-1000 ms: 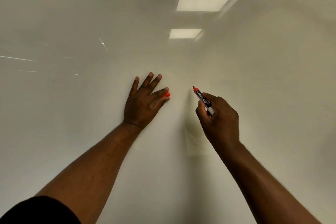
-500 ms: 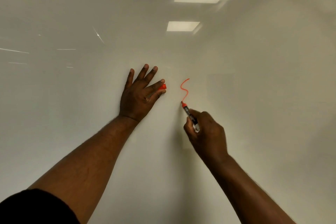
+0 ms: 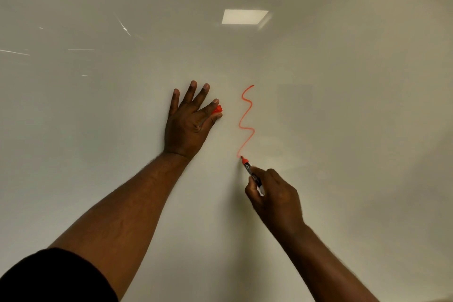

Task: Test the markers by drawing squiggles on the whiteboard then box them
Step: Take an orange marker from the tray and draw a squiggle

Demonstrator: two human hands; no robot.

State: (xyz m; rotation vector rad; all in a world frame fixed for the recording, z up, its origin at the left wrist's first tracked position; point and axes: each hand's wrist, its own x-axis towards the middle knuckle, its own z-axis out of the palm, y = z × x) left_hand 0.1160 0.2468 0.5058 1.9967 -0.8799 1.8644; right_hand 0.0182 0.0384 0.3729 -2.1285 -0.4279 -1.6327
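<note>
head view: right hand [image 3: 274, 198] grips the orange marker [image 3: 251, 172], tip touching the whiteboard [image 3: 343, 130] at the squiggle's [image 3: 246, 120] foot; left hand [image 3: 188, 125] spread flat, pinching the orange cap [image 3: 217, 109].

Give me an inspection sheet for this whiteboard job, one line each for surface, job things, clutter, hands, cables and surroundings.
Surface: whiteboard, glossy, with faint scratches at upper left.
Job's things: orange marker, uncapped, tip at the lower end of the squiggle; the squiggle runs top to bottom in several bends; orange cap between the left thumb and forefinger. No box in view.
Clutter: nothing seen.
Grippers: left hand spread flat against the board, pinching the cap; right hand closed on the marker.
Cables: nothing seen.
Surroundings: two ceiling lights reflected in the board; black sleeve at lower left.
</note>
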